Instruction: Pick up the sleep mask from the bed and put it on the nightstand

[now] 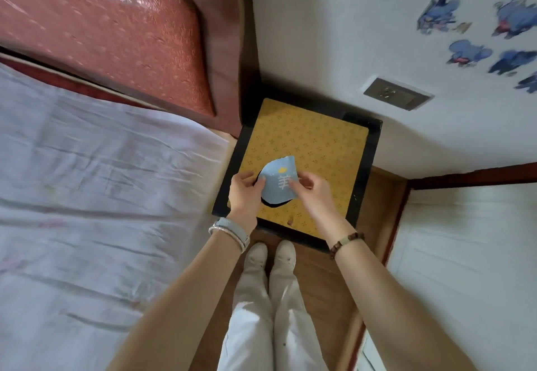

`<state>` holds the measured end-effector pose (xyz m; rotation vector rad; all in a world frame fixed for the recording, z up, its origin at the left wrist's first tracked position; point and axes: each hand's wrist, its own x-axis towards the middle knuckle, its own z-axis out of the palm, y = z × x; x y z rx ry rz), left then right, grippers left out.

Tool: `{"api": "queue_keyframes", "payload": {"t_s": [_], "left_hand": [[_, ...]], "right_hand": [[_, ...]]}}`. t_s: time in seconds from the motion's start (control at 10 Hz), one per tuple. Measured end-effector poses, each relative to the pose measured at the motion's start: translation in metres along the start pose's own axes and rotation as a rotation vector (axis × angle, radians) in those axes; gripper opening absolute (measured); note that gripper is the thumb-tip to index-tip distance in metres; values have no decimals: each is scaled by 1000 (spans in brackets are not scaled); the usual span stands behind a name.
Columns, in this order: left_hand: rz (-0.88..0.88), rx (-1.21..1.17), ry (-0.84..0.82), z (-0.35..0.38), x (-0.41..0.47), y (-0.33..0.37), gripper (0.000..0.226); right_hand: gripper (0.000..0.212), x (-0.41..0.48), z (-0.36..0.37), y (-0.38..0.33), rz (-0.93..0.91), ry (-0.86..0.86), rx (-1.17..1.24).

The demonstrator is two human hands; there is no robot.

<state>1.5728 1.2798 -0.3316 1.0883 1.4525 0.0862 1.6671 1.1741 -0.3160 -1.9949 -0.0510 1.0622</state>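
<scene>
The sleep mask (279, 179) is light blue with a yellow patch, white stitching and a black underside. It is folded and held over the near left part of the nightstand (313, 149), a black-framed square top with a yellow patterned mat. My left hand (244, 190) pinches its left edge. My right hand (311, 189) pinches its right side with fingertips over the white stitching. I cannot tell whether the mask touches the mat. The bed (96, 190) with a pale wrinkled sheet lies to the left.
A red padded headboard (122, 36) rises at the back left, close to the nightstand. A wall socket (396, 93) and blue stickers (470, 53) are on the white wall behind. My feet (270, 257) stand on the wood floor in front of the nightstand.
</scene>
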Motion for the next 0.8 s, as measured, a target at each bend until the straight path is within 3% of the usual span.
{"api": "queue_keyframes", "payload": {"t_s": [0.2,0.4,0.6,0.7,0.8], "left_hand": [[197,238,78,15,42,-17,27],[280,380,88,19,53,-25,24],[212,270,64,11,40,-18,28],[163,328,10,0,35,-5,31],[173,253,-53,-20,21,6,24]], "right_hand": [[41,43,23,28,-9,45,-62],[42,48,33,38,-8,104,-39],[45,34,34,33,-7,105,42],[49,24,27,25,8,113,50],[47,5,14,9,-20,159,97]]}}
